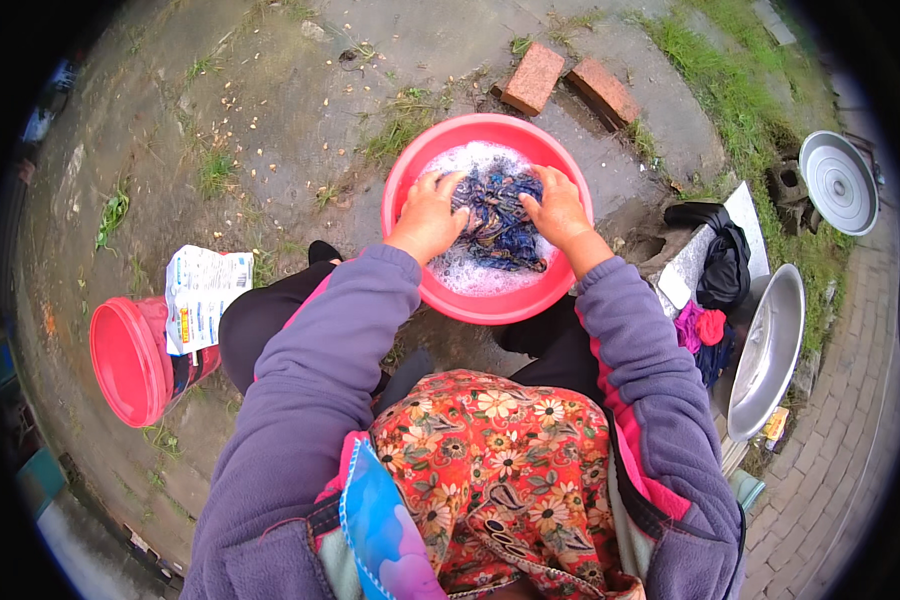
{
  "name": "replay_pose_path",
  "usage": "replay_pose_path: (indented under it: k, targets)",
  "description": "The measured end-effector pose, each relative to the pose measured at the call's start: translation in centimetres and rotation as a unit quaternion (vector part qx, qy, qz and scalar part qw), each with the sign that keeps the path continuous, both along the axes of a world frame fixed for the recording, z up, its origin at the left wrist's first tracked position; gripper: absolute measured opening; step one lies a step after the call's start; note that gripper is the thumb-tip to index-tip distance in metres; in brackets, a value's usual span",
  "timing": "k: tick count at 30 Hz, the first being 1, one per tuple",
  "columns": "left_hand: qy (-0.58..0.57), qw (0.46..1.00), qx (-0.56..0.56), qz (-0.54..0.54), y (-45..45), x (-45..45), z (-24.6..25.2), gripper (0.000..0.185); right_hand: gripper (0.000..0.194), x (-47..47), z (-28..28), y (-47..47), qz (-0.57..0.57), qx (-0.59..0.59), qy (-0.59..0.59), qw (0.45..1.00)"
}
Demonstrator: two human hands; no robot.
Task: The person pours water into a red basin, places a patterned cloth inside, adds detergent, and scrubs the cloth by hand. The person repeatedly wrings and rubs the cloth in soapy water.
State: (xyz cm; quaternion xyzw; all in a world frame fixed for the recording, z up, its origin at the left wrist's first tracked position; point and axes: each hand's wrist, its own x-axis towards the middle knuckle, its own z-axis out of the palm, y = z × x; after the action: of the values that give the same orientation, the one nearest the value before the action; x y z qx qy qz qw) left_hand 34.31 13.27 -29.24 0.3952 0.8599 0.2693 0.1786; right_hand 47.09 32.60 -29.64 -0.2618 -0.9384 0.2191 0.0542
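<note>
A round red plastic basin (487, 310) holds sudsy water (469, 279) with a wet, dark blue patterned cloth (499, 217) bunched in its middle. My left hand (427, 214) is at the cloth's left edge, thumb touching it and fingers spread. On the cloth's right side rests my right hand (557, 208), its thumb and fingertips against the fabric. Neither hand's fingers are closed around the cloth. White foam surrounds it in the basin.
Two red bricks (534, 78) lie beyond the basin. At left, a red plastic bucket (129, 360) lies tipped beside a printed plastic packet (202, 296). At right are a black bag (722, 266), pink cloth (688, 326), a tilted metal basin (766, 352) and a round metal lid (838, 184).
</note>
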Motion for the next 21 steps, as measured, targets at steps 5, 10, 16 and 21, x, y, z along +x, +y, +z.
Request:
replay_pose_path:
  k: [5, 10, 16, 21]
  targets:
    - [0.084, 0.977, -0.173, -0.095, 0.8, 1.8, -4.0, 0.062, 0.061, -1.2, -3.6, -4.7, 0.097, 0.045, -0.180, 0.978]
    - [0.044, 0.971, -0.215, -0.093, 2.3, 0.9, -7.0, 0.060, 0.061, -2.8, -8.1, -3.4, 0.099, 0.011, -0.171, 0.980]
    - [-0.014, 0.902, -0.334, -0.273, 3.6, -1.0, -6.6, 0.046, 0.042, -4.2, -5.6, -2.1, 0.172, 0.009, -0.185, 0.967]
    - [-0.071, 0.991, -0.117, 0.002, 3.2, -1.4, -5.3, 0.041, 0.035, -3.8, -1.7, 1.4, -0.004, 0.004, 0.122, 0.993]
